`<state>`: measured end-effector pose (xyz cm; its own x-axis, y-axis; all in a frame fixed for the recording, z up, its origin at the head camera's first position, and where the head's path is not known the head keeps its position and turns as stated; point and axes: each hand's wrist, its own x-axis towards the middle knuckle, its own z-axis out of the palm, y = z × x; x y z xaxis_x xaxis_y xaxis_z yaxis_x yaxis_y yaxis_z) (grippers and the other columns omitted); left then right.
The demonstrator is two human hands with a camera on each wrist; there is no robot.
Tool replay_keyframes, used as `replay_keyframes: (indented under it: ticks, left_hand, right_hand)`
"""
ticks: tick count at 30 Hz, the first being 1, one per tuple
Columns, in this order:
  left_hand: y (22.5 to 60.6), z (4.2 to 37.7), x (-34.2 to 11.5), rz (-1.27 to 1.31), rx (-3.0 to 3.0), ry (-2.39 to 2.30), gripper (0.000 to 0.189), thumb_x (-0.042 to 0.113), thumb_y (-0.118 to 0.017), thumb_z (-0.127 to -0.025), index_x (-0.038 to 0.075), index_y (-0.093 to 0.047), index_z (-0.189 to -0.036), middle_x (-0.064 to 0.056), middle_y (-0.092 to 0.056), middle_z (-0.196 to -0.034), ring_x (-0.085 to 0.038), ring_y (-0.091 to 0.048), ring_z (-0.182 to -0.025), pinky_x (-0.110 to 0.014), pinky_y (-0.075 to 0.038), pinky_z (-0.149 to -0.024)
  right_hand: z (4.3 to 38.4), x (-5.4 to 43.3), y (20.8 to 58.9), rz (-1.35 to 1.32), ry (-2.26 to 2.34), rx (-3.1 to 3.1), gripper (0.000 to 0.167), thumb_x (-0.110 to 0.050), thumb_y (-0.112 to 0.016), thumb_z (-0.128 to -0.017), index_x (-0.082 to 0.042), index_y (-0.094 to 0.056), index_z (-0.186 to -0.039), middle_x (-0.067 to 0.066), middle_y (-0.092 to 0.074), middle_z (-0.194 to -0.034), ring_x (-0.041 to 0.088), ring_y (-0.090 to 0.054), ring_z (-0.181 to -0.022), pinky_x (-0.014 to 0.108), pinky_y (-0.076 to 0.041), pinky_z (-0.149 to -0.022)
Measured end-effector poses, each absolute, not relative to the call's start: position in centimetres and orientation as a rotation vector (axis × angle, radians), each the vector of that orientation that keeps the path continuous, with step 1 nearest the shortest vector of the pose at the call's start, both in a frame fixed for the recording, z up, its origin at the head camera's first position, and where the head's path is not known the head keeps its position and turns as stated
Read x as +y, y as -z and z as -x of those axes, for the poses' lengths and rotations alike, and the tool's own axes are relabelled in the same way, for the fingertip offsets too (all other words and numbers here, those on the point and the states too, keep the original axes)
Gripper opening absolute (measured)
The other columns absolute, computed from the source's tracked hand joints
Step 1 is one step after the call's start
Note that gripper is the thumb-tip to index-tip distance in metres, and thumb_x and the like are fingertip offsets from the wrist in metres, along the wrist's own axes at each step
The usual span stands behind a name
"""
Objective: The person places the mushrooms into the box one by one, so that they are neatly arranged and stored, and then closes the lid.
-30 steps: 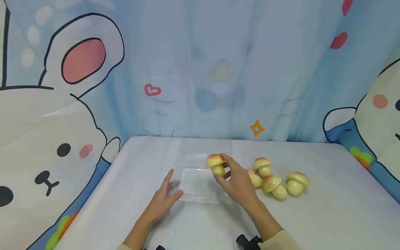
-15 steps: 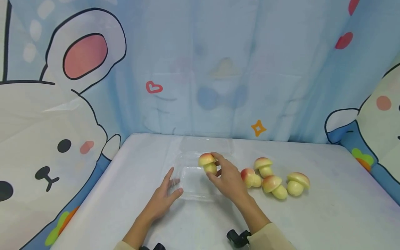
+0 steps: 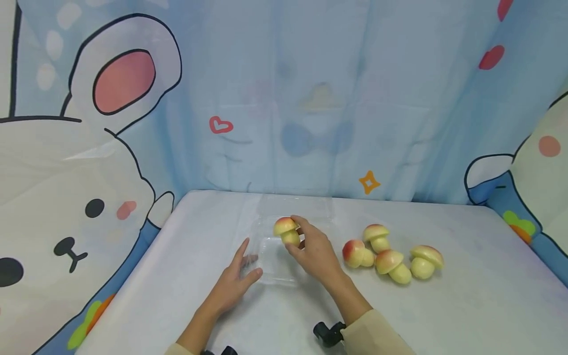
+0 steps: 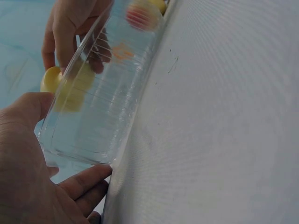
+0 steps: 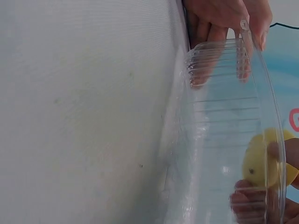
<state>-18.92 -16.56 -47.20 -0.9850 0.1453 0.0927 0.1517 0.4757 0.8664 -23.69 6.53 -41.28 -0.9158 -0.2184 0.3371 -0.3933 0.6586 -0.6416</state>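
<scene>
In the head view, my right hand [image 3: 316, 250] pinches a yellow mushroom [image 3: 288, 231] with a reddish cap, between thumb and fingers. The mushroom is over a clear plastic box [image 3: 277, 264] on the white table. Through the box wall, the right wrist view shows the pale mushroom stem [image 5: 259, 161] and fingertips, at about rim height. My left hand [image 3: 230, 283] lies along the box's left end, fingers spread and fairly straight. In the left wrist view the left thumb [image 4: 35, 105] is at the clear box's [image 4: 105, 119] rim, with the other fingers by its base.
Several more mushrooms lie in a group to the right of the box, among them a red-capped mushroom [image 3: 355, 254] and a mushroom [image 3: 426, 261] farthest right. The clear lid [image 3: 295, 204] stands behind the box. A printed blue curtain [image 3: 390, 98] hangs at the table's back edge.
My right hand has moved left with the mushroom, farther over the clear box. The left hand has stayed at the box's left end. The red-capped mushroom behind the right hand has come into full view.
</scene>
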Motion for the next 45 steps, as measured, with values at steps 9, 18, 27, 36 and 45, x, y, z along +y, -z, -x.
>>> replay_keyframes:
  ticks: [9, 18, 27, 36, 45]
  left_hand:
    - [47.2, 18.8, -16.6, 0.284, -2.696, 1.583, 0.083, 0.039, -0.062, -0.103, 0.022, -0.013, -0.168, -0.013, -0.057, -0.151, -0.045, -0.038, -0.150, -0.073, -0.024, -0.118]
    - [47.3, 18.9, -16.4, 0.290, -2.697, 1.576, 0.083, 0.039, -0.063, -0.103, 0.022, -0.013, -0.168, -0.012, -0.059, -0.149, -0.043, -0.039, -0.150, -0.071, -0.025, -0.119]
    - [46.9, 19.0, -16.4, 0.303, -2.702, 1.573, 0.083, 0.037, -0.062, -0.103, 0.021, -0.013, -0.168, -0.012, -0.059, -0.149, -0.041, -0.039, -0.150, -0.069, -0.026, -0.119]
    - [47.1, 19.1, -16.4, 0.301, -2.706, 1.558, 0.083, 0.038, -0.062, -0.103, 0.021, -0.013, -0.168, -0.011, -0.059, -0.149, -0.041, -0.039, -0.150, -0.069, -0.026, -0.119]
    - [47.2, 19.1, -16.6, 0.305, -2.699, 1.549, 0.082, 0.038, -0.062, -0.103, 0.020, -0.013, -0.168, -0.012, -0.059, -0.149, -0.042, -0.040, -0.150, -0.070, -0.026, -0.119]
  right_hand:
    - [24.3, 5.4, 41.7, -0.487, -1.085, -2.679, 0.064, -0.019, -0.080, -0.090, -0.013, -0.053, -0.147, 0.011, -0.073, -0.115, 0.017, -0.067, -0.080, 0.035, -0.057, -0.075]
    - [25.1, 4.3, 42.0, -0.485, -1.097, -2.712, 0.061, -0.016, -0.078, -0.091, -0.010, -0.053, -0.146, 0.015, -0.074, -0.117, 0.027, -0.072, -0.092, 0.041, -0.060, -0.078]
    - [25.6, 3.3, 42.5, -0.494, -1.071, -2.720, 0.060, -0.012, -0.077, -0.089, -0.009, -0.054, -0.144, 0.018, -0.074, -0.116, 0.034, -0.072, -0.103, 0.047, -0.059, -0.081]
    - [26.2, 2.6, 42.7, -0.454, -1.039, -2.818, 0.060, -0.014, -0.077, -0.090, -0.011, -0.053, -0.145, 0.019, -0.073, -0.119, 0.035, -0.071, -0.106, 0.047, -0.059, -0.083]
    - [26.2, 2.0, 42.7, -0.462, -0.886, -2.888, 0.065, -0.017, -0.078, -0.090, -0.012, -0.052, -0.149, 0.016, -0.073, -0.118, 0.025, -0.068, -0.088, 0.042, -0.055, -0.071]
